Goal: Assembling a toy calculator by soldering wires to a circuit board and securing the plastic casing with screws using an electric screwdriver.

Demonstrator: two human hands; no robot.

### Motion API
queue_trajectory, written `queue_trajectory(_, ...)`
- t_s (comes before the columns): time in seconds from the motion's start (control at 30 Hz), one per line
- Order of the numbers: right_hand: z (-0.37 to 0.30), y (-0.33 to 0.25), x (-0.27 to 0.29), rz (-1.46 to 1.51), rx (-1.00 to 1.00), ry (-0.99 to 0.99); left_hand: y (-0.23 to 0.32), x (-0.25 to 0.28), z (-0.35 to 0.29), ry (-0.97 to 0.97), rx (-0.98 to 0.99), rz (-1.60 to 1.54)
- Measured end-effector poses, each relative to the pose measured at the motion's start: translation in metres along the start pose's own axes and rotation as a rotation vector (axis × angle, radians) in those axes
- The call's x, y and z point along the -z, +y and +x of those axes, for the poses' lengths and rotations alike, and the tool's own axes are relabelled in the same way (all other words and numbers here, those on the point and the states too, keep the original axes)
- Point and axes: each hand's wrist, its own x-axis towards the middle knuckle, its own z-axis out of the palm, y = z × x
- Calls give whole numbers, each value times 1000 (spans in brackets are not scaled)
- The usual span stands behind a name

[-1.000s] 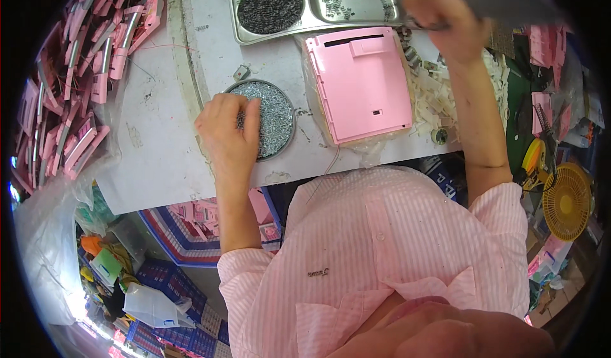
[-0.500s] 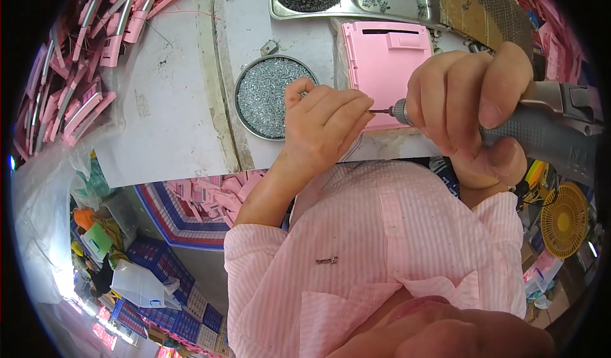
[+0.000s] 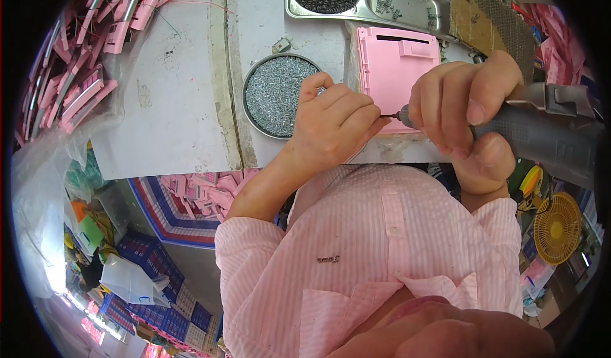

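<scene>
My right hand [image 3: 468, 113] is wrapped round a grey electric screwdriver [image 3: 541, 135], held level with its thin bit pointing left. At the bit's tip, my left hand [image 3: 337, 122] is closed, thumb and fingers pinched together. Whatever those fingertips hold is hidden by the fingers. Behind the bit lies a pink plastic casing [image 3: 388, 71] with a dark slot near its far edge. A round metal dish [image 3: 275, 91] full of small silvery screws stands just left of my left hand, which overlaps its rim.
At the back is a metal tray [image 3: 366, 13] with dark springs in its compartments. Cardboard [image 3: 484, 17] stands to its right. Pink parts with wires [image 3: 83, 97] are heaped at the far left. Below the table edge is a striped basket [image 3: 172, 221] of pink pieces.
The whole view has shifted slightly, so the dish, casing and tray appear further right. My left hand sits slightly further right and lower in the picture. Both hands keep their closed grips.
</scene>
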Motion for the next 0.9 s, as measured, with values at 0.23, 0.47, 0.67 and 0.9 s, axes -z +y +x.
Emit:
queue_trajectory(0.23,37,37,42,-191,213,35,-22,18,6,345,353,-182)
queue_trajectory(0.47,56,96,57,-119,170,171,-27,29,-16,155,507,-261)
queue_trajectory(0.67,51,114,66,-199,171,140,-27,16,0,23,467,-2)
queue_trajectory(0.9,55,29,40,-32,197,-250,-24,-6,4,5,332,45)
